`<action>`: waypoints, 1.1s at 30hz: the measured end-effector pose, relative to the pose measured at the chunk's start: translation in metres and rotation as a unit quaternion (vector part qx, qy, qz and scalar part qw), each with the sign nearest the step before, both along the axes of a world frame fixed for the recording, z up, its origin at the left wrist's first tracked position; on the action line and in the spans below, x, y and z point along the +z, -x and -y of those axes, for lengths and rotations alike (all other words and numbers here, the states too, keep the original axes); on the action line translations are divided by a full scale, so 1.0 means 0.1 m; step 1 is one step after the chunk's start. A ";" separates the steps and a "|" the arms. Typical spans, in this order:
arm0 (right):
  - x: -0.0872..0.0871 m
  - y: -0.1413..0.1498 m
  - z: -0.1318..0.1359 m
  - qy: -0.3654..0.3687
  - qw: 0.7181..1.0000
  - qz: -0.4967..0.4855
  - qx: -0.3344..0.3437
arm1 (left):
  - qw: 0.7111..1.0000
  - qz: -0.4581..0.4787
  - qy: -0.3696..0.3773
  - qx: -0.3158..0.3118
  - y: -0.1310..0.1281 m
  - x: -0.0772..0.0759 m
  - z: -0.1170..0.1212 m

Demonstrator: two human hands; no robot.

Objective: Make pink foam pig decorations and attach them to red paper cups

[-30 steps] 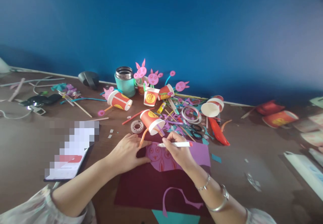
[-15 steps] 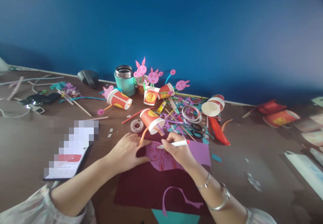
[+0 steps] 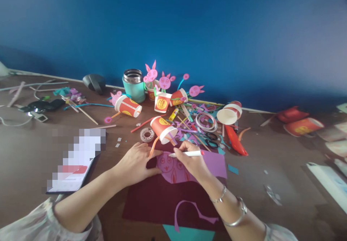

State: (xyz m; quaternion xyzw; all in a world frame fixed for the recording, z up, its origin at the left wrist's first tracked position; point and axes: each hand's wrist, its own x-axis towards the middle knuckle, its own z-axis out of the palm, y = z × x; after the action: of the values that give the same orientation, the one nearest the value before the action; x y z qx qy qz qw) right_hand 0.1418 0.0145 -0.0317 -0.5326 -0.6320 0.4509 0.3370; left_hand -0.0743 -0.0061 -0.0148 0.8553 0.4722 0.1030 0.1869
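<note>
My right hand (image 3: 191,159) grips a white marker (image 3: 188,154) with a red end, its tip at a round face drawn in red on the purple paper (image 3: 215,165). At the paper's left edge lies my left hand (image 3: 138,163), thumb and fingers apart, holding nothing. The paper rests on a dark maroon sheet (image 3: 151,204). Just beyond my hands a red paper cup (image 3: 159,125) lies tipped, with an orange straw and a purple straw on it. A curved purple paper strip (image 3: 187,206) lies nearer to me.
Cups with pink paper faces stand and lie by a turquoise flask (image 3: 135,87). Paper scraps, a tape roll (image 3: 147,135), scissors (image 3: 211,139) and a glue stick (image 3: 174,114) are beyond my hands. A phone (image 3: 77,165) is at left, a red packet (image 3: 235,141) at right.
The marker tip has moved slightly up toward the top of the drawn face. My left hand has stayed in place.
</note>
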 end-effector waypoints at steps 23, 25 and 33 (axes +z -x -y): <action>0.03 -0.01 0.00 -0.005 1.000 0.011 -0.028 | 1.000 0.000 -0.003 -0.001 0.00 -0.01 0.00; 0.03 -0.02 -0.01 -0.009 0.999 0.025 -0.023 | 1.000 -0.001 -0.004 0.001 0.01 -0.01 0.01; 0.00 -0.02 0.00 -0.015 0.998 0.032 -0.049 | 1.000 -0.004 -0.005 0.000 0.00 -0.01 0.01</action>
State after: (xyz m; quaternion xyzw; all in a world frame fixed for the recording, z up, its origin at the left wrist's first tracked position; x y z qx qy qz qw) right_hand 0.1439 0.0149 -0.0316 -0.5722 -0.6222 0.4071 0.3459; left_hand -0.0746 -0.0068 -0.0161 0.8564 0.4727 0.1016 0.1809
